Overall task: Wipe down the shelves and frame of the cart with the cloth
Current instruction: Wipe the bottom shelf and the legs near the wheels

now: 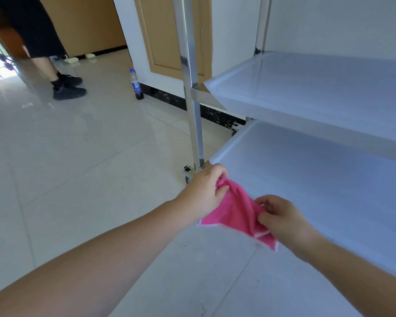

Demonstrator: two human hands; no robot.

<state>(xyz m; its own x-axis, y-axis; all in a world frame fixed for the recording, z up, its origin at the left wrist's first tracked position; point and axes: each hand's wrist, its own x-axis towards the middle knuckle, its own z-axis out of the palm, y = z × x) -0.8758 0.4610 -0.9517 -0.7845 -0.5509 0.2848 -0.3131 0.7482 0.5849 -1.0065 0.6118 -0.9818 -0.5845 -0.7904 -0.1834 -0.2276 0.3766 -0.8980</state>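
A pink cloth (234, 212) with a pale hem hangs stretched between both hands, just off the front corner of the cart's bottom shelf (329, 184). My left hand (202, 191) pinches its upper corner near the cart's front post (193, 99). My right hand (281, 221) grips the cloth's right edge over the shelf's front rim. The middle shelf (318, 92) sits above, bare and glossy. A rear post (262, 24) rises behind it.
A caster wheel (189, 173) sits under the front post beside my left hand. A cola bottle (136, 84) stands on the tiled floor by the wall. A person's legs in black shoes (66, 85) stand at the far left.
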